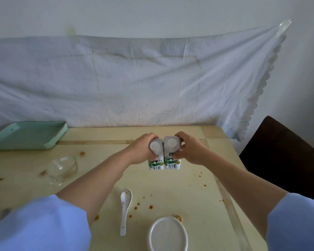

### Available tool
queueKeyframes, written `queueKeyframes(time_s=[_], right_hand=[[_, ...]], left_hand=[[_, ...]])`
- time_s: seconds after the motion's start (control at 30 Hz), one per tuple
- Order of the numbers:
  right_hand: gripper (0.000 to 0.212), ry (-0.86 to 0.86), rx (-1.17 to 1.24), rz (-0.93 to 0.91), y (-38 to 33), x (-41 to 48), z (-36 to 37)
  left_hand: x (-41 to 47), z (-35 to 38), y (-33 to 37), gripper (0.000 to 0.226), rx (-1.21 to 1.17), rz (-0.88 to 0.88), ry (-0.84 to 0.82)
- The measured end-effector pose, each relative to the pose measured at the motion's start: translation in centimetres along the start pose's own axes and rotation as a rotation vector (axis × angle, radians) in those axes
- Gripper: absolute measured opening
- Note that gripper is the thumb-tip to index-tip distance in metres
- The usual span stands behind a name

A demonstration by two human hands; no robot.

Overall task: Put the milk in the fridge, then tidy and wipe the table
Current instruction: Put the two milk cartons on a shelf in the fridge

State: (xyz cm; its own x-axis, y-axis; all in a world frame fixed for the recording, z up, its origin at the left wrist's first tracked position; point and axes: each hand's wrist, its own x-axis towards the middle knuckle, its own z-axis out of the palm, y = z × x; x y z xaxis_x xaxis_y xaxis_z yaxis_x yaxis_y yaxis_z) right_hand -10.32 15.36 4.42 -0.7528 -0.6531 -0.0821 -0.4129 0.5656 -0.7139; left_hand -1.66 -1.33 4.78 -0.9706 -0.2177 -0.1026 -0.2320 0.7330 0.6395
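Cartons (172, 163) seemingly labelled 纯牛奶.

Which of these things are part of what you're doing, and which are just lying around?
Part of the job: left milk carton, in the left hand; right milk carton, in the right hand; spoon; glass bowl; white bowl; food spots; table.
Just lying about: green tray; white sheet on the wall; dark chair.
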Motion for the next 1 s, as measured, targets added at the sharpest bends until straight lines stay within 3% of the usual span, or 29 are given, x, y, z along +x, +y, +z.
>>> queueKeyframes(time_s=[0.33,0.5,0.67,0.77,0.87,1.0], right_hand=[[0.060,-0.123,-0.057,-0.315,-11.9,-9.4,-2.7],[0.061,-0.275,-0.147,-0.540,-16.0,-16.5,-0.6],[0.061,-0.431,-0.174,-0.721,-20.2,-23.9,2.5],[0.059,-0.504,-0.188,-0.816,-22.9,-28.1,4.3],[0.062,-0.572,-0.187,-0.923,-25.8,-32.3,6.4],[0.061,-0.671,-0.202,-1.069,-29.8,-39.8,10.0]], left_hand=[[-16.6,-7.6,6.5,0.049,0.080,-0.114,0.224],[-28.4,-6.6,8.4,0.056,0.083,-0.282,0.370],[-39.9,-5.3,9.8,0.047,0.114,-0.450,0.492],[-46.2,-4.8,10.6,0.058,0.092,-0.528,0.561],[-52.2,-4.3,11.7,0.047,0.111,-0.596,0.642],[-62.5,-2.9,12.6,0.050,0.135,-0.758,0.758]])
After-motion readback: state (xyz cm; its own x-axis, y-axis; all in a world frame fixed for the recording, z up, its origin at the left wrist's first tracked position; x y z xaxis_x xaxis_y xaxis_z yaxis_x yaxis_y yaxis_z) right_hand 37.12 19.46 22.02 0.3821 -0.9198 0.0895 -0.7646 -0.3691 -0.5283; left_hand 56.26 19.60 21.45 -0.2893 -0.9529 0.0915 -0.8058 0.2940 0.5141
